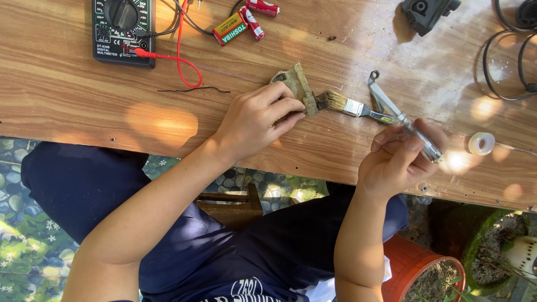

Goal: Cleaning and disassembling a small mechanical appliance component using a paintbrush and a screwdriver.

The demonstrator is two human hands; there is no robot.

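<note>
Paintbrush (358, 108) pinched by handle in right hand (400, 162), bristles laid against small dusty part (296, 85); part pressed onto wooden table (67, 84) by left hand (257, 120), mid-table, near edge.

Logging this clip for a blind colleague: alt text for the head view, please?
Left hand presses a small greenish-grey piece on a wooden table; right hand holds a metal tool beside a small paintbrush. Multimeter, batteries behind.
</note>
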